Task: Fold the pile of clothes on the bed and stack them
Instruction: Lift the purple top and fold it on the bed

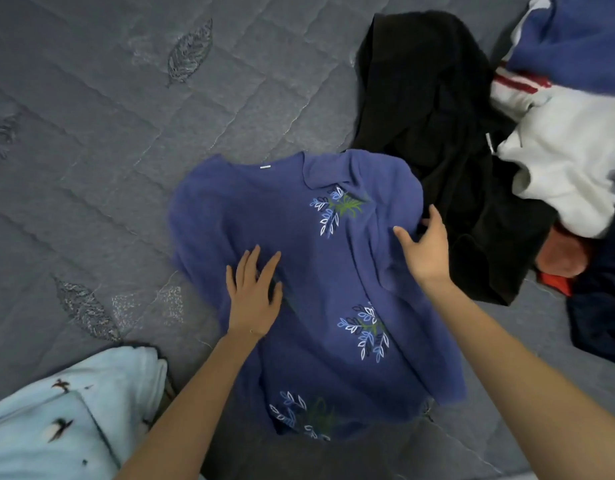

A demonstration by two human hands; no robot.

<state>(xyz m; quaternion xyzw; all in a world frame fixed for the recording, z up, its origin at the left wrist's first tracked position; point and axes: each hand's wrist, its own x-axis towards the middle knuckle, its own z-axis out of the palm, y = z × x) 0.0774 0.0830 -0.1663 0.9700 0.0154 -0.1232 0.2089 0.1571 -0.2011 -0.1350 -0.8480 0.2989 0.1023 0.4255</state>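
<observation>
- The blue leaf-print top [299, 271] lay spread face up on the grey quilted bed [91, 133], its hem toward the near edge, apparently laid out for folding.
- The left hand [252, 292] rested flat on the top's left half with fingers spread, probably to pin the cloth so it would not slide.
- The right hand [425, 247] was at the top's right edge, fingers splayed and gripping nothing; I judged it was set to take that side and fold it in.
- The unfolded pile sat toward the right edge: a black garment [437, 133] touching the top, with a white garment [569, 161] beyond it.
- A pale blue garment [56, 417] lay at the near left corner, possibly the start of the stack.
</observation>
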